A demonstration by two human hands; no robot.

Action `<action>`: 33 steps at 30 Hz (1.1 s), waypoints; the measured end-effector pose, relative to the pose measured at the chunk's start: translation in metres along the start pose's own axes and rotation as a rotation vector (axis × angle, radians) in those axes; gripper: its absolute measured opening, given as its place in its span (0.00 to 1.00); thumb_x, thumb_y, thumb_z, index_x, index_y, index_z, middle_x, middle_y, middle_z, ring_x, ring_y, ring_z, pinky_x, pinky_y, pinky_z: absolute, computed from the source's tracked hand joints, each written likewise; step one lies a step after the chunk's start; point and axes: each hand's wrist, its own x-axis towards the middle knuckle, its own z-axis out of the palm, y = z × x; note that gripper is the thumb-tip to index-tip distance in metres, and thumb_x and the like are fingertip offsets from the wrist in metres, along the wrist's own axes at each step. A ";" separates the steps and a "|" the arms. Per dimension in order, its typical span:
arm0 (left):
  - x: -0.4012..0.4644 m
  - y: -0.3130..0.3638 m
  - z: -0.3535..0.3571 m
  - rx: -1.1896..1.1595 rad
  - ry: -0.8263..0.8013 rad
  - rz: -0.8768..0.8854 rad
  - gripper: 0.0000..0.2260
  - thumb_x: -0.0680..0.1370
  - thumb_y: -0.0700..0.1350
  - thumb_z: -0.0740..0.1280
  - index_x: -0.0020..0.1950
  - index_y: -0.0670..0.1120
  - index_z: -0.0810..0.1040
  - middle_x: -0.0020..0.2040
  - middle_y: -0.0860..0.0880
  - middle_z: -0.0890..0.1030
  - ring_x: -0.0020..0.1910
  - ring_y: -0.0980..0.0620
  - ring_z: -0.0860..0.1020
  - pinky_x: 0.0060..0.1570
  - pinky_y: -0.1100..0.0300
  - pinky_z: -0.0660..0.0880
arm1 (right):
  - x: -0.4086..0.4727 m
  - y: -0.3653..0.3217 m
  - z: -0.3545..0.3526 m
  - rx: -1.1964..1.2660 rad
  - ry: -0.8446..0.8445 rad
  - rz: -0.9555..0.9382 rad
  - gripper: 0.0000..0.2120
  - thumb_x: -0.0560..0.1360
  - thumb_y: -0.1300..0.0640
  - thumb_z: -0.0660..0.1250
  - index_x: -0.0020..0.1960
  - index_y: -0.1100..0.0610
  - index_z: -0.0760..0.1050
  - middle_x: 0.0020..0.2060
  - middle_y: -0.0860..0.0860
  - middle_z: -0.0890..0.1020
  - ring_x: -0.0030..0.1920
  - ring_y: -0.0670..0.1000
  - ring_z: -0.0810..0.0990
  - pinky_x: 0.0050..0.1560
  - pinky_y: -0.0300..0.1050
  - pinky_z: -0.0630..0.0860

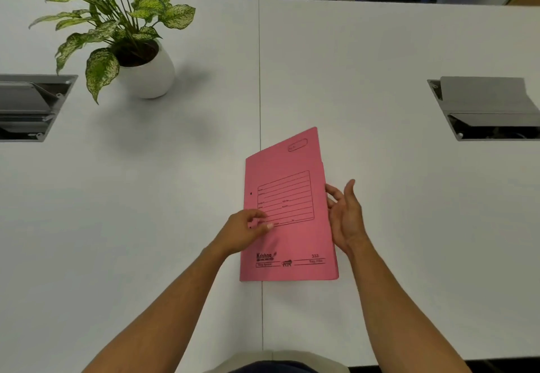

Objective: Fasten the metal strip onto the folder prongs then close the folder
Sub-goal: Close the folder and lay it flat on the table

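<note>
Near the middle of the white table (380, 65), across the seam (260, 80) between its two halves, lies a pink folder (287, 244). Its front cover is down, printed side up, with a lined form box, a small oval label near the far right corner and a brand mark along the near edge. The far right corner of the cover sits slightly off the back sheet, whose edge shows just beside it on the right.

The left hand (244, 233) rests on the folder's left edge, fingers curled loosely, with the thumb tip pressing the cover just below the form box. It pins the cover rather than grasping it. Two small dark holes show along that left edge, one beyond the hand and one beside the thumb.

The right hand (346, 214) stands on edge just beside the folder's right edge, palm facing left, fingers spread and relaxed. Its fingertips are at or very close to the edge; contact cannot be told. It holds nothing.

Far left stands a plant (117, 18) in a white pot (152, 77). Grey cable hatches are set into the table at far left (29, 106) and far right (485, 109).
</note>
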 end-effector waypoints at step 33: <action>-0.010 -0.071 0.012 0.591 0.180 -0.137 0.19 0.78 0.50 0.63 0.68 0.47 0.72 0.73 0.45 0.70 0.72 0.43 0.66 0.68 0.46 0.68 | 0.016 0.098 -0.033 -1.771 0.203 -0.198 0.26 0.76 0.56 0.64 0.73 0.59 0.65 0.72 0.57 0.68 0.72 0.57 0.65 0.72 0.52 0.63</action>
